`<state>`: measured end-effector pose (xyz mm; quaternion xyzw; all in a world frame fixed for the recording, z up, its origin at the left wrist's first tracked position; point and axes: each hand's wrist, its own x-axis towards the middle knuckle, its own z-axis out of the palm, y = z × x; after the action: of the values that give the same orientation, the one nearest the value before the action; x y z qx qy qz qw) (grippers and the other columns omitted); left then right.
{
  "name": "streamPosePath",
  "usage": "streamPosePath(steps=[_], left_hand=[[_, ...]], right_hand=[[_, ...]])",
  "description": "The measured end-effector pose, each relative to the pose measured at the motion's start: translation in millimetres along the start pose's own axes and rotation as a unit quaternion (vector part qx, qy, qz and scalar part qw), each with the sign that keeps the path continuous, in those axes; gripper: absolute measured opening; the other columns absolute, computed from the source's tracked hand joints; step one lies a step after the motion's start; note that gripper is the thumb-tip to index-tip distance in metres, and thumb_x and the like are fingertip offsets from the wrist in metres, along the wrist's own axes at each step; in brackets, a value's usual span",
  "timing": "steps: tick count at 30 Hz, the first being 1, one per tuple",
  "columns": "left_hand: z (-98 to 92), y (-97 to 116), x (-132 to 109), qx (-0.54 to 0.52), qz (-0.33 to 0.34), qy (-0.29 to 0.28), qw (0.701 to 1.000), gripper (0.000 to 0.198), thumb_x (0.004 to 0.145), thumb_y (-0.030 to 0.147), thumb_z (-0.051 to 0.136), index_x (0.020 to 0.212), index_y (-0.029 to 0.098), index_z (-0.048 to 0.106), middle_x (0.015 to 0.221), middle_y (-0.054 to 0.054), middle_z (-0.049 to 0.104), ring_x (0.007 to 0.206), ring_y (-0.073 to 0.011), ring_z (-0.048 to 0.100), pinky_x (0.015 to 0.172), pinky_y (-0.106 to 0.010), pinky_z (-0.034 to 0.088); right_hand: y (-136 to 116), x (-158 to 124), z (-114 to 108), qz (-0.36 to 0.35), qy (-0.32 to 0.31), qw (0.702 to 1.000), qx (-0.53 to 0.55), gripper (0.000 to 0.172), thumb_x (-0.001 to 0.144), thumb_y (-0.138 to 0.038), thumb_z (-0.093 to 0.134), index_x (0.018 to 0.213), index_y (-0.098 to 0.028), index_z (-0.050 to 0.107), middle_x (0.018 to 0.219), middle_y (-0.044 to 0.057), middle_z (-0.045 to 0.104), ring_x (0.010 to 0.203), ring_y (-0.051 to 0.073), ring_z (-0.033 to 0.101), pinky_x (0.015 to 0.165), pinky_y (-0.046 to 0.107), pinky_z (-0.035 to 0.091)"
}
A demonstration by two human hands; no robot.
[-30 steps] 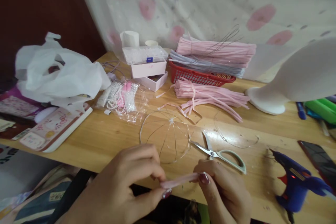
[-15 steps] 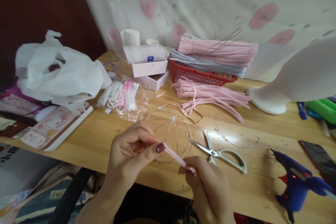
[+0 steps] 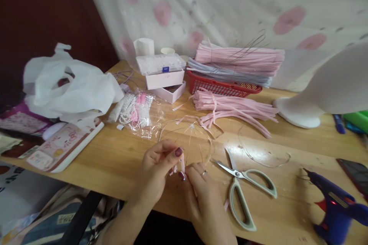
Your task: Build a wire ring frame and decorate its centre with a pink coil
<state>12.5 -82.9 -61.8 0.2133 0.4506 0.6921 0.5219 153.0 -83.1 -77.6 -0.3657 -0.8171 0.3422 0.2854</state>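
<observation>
My left hand (image 3: 159, 166) pinches a narrow pink strip (image 3: 182, 164) between thumb and forefinger. Fingers curled, my right hand (image 3: 199, 189) grips the strip's lower end, close against the left; a ring shows on one finger. A small shiny bit hangs by the left fingertips, too blurred to name. Just beyond the hands lies a round wire frame (image 3: 192, 126) with thin spokes meeting at its centre. Right of my right hand, scissors (image 3: 237, 174) with pale green handles lie open on the table.
A blue glue gun (image 3: 335, 203) with a lit red light stands at right, near a dark phone (image 3: 353, 174). Pink strip bundles (image 3: 232, 107) lie before a red basket (image 3: 224, 85). Bagged beads (image 3: 136, 111), stacked boxes (image 3: 165, 79) and a white plastic bag (image 3: 71, 84) sit leftward.
My hands have come together, the right moving left toward the other. Less of the strip shows between them, now nearly upright. The scissors' lower handle has come into sight.
</observation>
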Motion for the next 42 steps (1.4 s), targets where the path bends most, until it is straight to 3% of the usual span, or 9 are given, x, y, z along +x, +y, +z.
streamPosePath(steps=[9, 14, 17, 19, 23, 28, 32, 36, 42], left_hand=[[-16.6, 11.4, 5.7, 0.132, 0.002, -0.079, 0.988, 0.012, 0.074, 0.025, 0.085, 0.076, 0.017, 0.076, 0.063, 0.0, 0.072, 0.052, -0.0074, 0.063, 0.047, -0.012, 0.047], [-27.9, 26.6, -1.6, 0.386, 0.049, -0.198, 0.9, 0.007, 0.08, 0.016, 0.071, 0.076, 0.02, 0.075, 0.066, 0.002, 0.073, 0.06, -0.0095, 0.065, 0.057, -0.017, 0.049], [-25.9, 29.4, -7.1, 0.493, 0.091, -0.221, 0.837, 0.011, 0.085, 0.017, 0.066, 0.077, 0.021, 0.073, 0.069, 0.002, 0.071, 0.063, -0.0111, 0.064, 0.06, -0.021, 0.047], [-23.5, 29.5, -7.8, 0.504, 0.11, -0.23, 0.825, 0.015, 0.087, 0.019, 0.066, 0.073, 0.019, 0.07, 0.071, 0.001, 0.07, 0.065, -0.0121, 0.063, 0.061, -0.023, 0.045], [-24.1, 27.9, -0.3, 0.386, 0.128, -0.247, 0.879, 0.019, 0.082, 0.012, 0.071, 0.064, 0.018, 0.066, 0.07, 0.0, 0.069, 0.066, -0.0117, 0.064, 0.063, -0.023, 0.045], [-28.0, 19.8, 7.6, 0.162, 0.07, -0.235, 0.956, 0.018, 0.074, 0.015, 0.084, 0.063, 0.019, 0.071, 0.066, 0.002, 0.068, 0.061, -0.0082, 0.061, 0.058, -0.018, 0.046], [-17.3, 10.7, 3.1, 0.031, 0.049, -0.176, 0.983, 0.015, 0.074, 0.023, 0.088, 0.067, 0.021, 0.076, 0.071, 0.003, 0.069, 0.068, -0.0073, 0.065, 0.066, -0.016, 0.051], [0.6, 3.5, -4.5, -0.076, -0.003, -0.087, 0.993, 0.031, 0.064, 0.035, 0.095, 0.058, 0.019, 0.069, 0.066, 0.004, 0.061, 0.063, -0.007, 0.06, 0.062, -0.018, 0.05], [8.5, 1.3, -5.5, -0.036, -0.048, -0.036, 0.998, 0.054, 0.059, 0.055, 0.092, 0.061, 0.018, 0.053, 0.068, 0.002, 0.058, 0.064, -0.0105, 0.056, 0.057, -0.022, 0.05]], right_hand=[[14.0, 5.1, -14.7, 0.001, 0.066, 0.998, -0.021, 0.024, 0.105, -0.017, 0.039, 0.087, -0.022, 0.054, 0.087, 0.003, 0.06, 0.082, 0.019, 0.054, 0.073, 0.032, 0.041], [10.1, -2.1, -30.6, 0.043, 0.092, 0.995, -0.002, 0.033, 0.107, -0.029, 0.04, 0.075, -0.023, 0.045, 0.068, -0.003, 0.051, 0.063, 0.013, 0.052, 0.06, 0.027, 0.037], [3.4, -2.3, -38.2, 0.028, 0.093, 0.995, 0.0, 0.033, 0.106, -0.029, 0.041, 0.075, -0.023, 0.048, 0.065, -0.004, 0.05, 0.058, 0.011, 0.05, 0.056, 0.025, 0.035], [0.8, -1.6, -41.4, 0.011, 0.1, 0.995, -0.002, 0.032, 0.106, -0.029, 0.044, 0.075, -0.023, 0.051, 0.062, -0.006, 0.048, 0.053, 0.01, 0.047, 0.053, 0.024, 0.033], [6.2, -4.7, -43.3, 0.015, 0.111, 0.994, 0.009, 0.028, 0.105, -0.027, 0.045, 0.079, -0.024, 0.055, 0.06, -0.007, 0.046, 0.048, 0.009, 0.041, 0.051, 0.022, 0.032], [12.7, -12.6, -40.7, 0.03, 0.065, 0.997, 0.031, 0.026, 0.106, -0.027, 0.042, 0.085, -0.024, 0.056, 0.06, -0.006, 0.049, 0.05, 0.01, 0.045, 0.05, 0.022, 0.032], [3.7, -10.7, -31.2, 0.004, 0.024, 1.0, 0.019, 0.026, 0.104, -0.023, 0.04, 0.079, -0.023, 0.05, 0.06, -0.005, 0.049, 0.052, 0.011, 0.047, 0.05, 0.021, 0.032], [-4.9, -6.6, -9.0, -0.003, -0.031, 0.999, 0.023, 0.023, 0.099, -0.016, 0.037, 0.079, -0.023, 0.046, 0.065, -0.002, 0.055, 0.055, 0.013, 0.049, 0.053, 0.023, 0.035], [-3.9, -3.1, 2.9, 0.033, -0.055, 0.997, 0.035, 0.023, 0.101, -0.019, 0.035, 0.086, -0.023, 0.051, 0.068, 0.0, 0.059, 0.057, 0.015, 0.051, 0.055, 0.025, 0.036]])
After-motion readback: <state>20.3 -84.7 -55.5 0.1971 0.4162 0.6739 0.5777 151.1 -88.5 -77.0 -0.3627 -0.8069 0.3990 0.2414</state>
